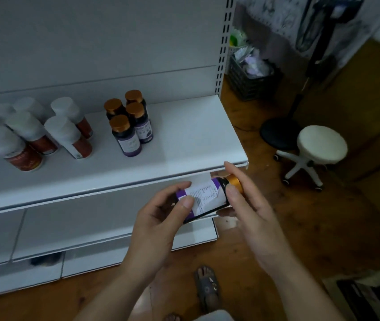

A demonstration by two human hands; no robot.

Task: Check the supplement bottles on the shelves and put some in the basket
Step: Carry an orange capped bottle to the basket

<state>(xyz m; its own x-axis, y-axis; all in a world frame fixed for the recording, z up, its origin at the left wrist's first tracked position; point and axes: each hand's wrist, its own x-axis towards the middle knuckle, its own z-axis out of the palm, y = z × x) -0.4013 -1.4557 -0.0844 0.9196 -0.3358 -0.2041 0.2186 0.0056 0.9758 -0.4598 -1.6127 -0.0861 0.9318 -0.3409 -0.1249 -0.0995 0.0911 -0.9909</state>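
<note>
A dark supplement bottle (209,195) with a purple-and-white label and a gold cap lies sideways between both hands, just below the front edge of the white shelf (184,140). My left hand (158,218) grips its base end, thumb on the label. My right hand (246,205) holds the cap end, fingers around the neck. Several matching gold-capped bottles (127,126) stand upright on the shelf. To their left stand several white-capped bottles with red labels (33,133). No basket for the bottles shows clearly.
A white stool on casters (318,149) and a black fan base (279,133) stand on the wooden floor to the right. A dark mesh crate of packets (251,77) sits beside the shelf upright. Lower white shelves (68,228) lie below. A sandalled foot (207,288) is near the bottom.
</note>
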